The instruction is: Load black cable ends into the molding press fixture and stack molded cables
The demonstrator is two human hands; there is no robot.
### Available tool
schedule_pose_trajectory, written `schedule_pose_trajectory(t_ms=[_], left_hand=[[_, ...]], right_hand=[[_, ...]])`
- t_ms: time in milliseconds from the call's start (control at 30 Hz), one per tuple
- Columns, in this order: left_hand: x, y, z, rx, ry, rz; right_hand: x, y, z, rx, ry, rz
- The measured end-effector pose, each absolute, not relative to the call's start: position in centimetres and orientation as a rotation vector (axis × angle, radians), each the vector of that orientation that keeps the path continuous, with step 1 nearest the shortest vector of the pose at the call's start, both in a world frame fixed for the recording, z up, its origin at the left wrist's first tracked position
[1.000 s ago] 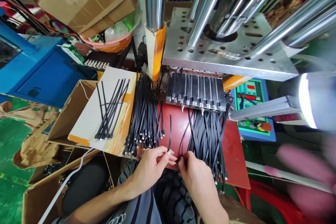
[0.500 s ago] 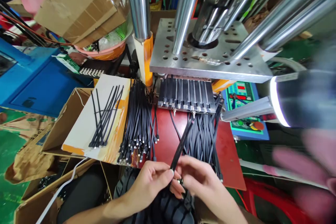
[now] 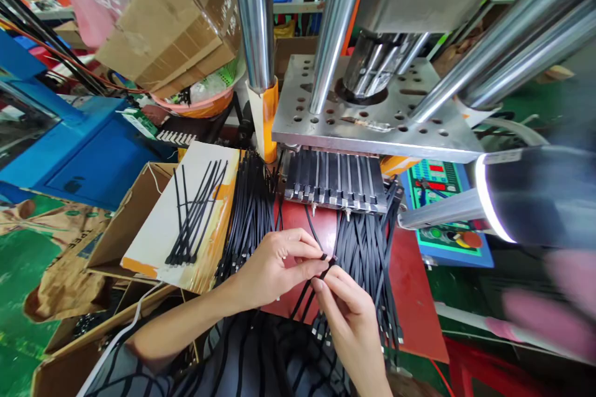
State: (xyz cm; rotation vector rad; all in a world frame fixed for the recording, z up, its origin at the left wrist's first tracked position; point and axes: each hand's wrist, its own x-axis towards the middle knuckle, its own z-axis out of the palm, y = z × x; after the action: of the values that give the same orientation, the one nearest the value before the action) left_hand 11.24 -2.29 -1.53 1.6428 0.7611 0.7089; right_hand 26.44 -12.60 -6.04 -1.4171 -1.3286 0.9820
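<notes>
Black cables point(image 3: 331, 262), thin, flat, pinched closely

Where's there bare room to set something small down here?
Right of the right cable pile, on the red tabletop; also the white board's left side, beside its cables. Crowded: between the cable piles, around the left hand and right hand.

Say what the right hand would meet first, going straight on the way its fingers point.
Most likely the left hand, its fingertips pinching a black cable just ahead, though depth here is hard to judge.
</notes>
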Motion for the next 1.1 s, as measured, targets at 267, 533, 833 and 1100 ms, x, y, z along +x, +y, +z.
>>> schedule_pose_trajectory(t_ms=[267, 533, 833, 1100], left_hand=[[11.3, -2.1, -0.6, 1.664, 0.692, 0.691], [14.5, 6.7, -3.2, 2.010, 0.864, 1.062], [16.3, 12.0, -6.5, 2.151, 1.155, 1.093], [11.5, 9.0, -6.8, 2.725, 0.510, 0.763]], right_hand=[[26.7, -12.1, -6.1, -1.415, -1.376, 0.941], [28.3, -12.7, -7.0, -1.463, -1.593, 1.395], [36.1, 3.6, -2.3, -1.472, -1.629, 0.986], [35.2, 8.9, -4.7, -1.469, -1.788, 0.813]])
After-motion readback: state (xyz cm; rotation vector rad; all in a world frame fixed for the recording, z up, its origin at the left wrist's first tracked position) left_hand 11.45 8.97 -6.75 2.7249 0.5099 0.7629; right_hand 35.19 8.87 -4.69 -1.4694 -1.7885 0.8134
